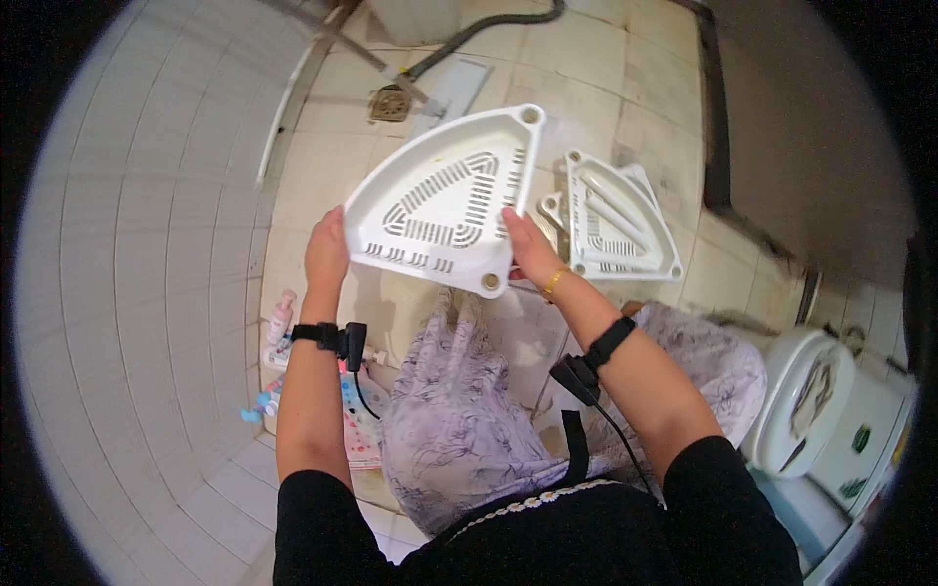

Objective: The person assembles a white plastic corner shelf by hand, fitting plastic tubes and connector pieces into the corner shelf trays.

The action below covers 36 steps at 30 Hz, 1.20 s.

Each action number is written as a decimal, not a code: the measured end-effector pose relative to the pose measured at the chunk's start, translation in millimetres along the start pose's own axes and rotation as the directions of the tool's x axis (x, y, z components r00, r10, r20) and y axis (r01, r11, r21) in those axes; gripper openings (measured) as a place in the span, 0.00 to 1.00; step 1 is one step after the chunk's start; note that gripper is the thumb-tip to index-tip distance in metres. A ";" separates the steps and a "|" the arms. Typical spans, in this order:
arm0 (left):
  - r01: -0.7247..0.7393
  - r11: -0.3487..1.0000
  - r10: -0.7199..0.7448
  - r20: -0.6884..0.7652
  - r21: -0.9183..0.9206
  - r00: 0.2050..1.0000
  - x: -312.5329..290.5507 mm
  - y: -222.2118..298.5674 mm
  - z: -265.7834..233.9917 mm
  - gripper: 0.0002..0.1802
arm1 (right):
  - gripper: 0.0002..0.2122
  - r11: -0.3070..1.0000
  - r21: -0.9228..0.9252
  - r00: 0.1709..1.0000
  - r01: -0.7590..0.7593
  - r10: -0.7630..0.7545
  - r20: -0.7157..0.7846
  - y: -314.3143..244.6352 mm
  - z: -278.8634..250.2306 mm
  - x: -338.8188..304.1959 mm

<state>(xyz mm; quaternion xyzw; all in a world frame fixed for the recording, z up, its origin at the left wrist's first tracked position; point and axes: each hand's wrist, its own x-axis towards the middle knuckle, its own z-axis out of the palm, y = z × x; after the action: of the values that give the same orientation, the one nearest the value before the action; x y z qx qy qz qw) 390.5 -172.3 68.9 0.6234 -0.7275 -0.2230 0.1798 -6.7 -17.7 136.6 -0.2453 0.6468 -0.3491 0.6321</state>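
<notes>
Between my two hands is a white plastic corner-shelf tray (440, 207), rounded along one side, with slots in its base and round holes at its corners. My left hand (327, 250) is closed on its left corner. Along its right edge, my right hand (531, 246) grips the rim, the thumb on the inner side and the other fingers mostly hidden below. To the right of it, a similar corner tray (604, 234) lies on the floor with white tubes (616, 207) inside. Another white piece (552, 207) partly shows beside that tray.
Ahead are a round floor drain (389, 104) and a dark hose (469, 37). A pink pump bottle (281, 314) and other bottles stand by the tiled wall (147, 215) at left. A toilet (801, 400) is at right, below a dark panel (791, 127).
</notes>
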 end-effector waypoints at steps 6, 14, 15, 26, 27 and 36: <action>0.250 0.968 -0.247 0.096 -0.029 0.964 -15.1 20.4 -21.9 0.37 | 0.45 1.000 0.016 1.000 0.006 -0.005 -0.019 23.8 -9.6 -9.0; 0.293 0.956 -0.284 0.193 -0.023 0.939 -49.7 69.5 -46.4 0.44 | 0.49 0.982 0.052 0.975 0.182 -0.187 0.118 47.1 -49.3 -30.7; 0.264 0.964 -0.254 0.206 -0.023 0.945 -50.1 71.3 -45.6 0.45 | 0.48 0.978 0.036 0.970 0.206 -0.209 0.124 47.7 -47.7 -30.2; 0.137 0.990 -0.136 0.349 0.021 0.927 -35.3 79.0 -39.8 0.42 | 0.52 0.995 0.033 0.977 0.096 -0.101 0.186 58.8 -64.9 -27.4; 0.116 0.993 -0.119 0.351 0.029 0.929 -35.7 73.2 -39.6 0.42 | 0.51 0.994 0.054 0.981 0.093 -0.101 0.163 57.4 -68.2 -25.1; 0.081 0.990 -0.035 0.351 -0.117 0.936 -39.5 48.8 -45.8 0.45 | 0.42 0.983 -0.038 0.979 0.182 -0.178 0.099 39.9 -66.2 -29.8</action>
<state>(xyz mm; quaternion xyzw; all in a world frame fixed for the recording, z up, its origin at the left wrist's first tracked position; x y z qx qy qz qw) 381.1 -131.9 134.6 0.5824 -0.7130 -0.3817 0.0817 -64.9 39.6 122.7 -0.3338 0.5992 -0.3776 0.6221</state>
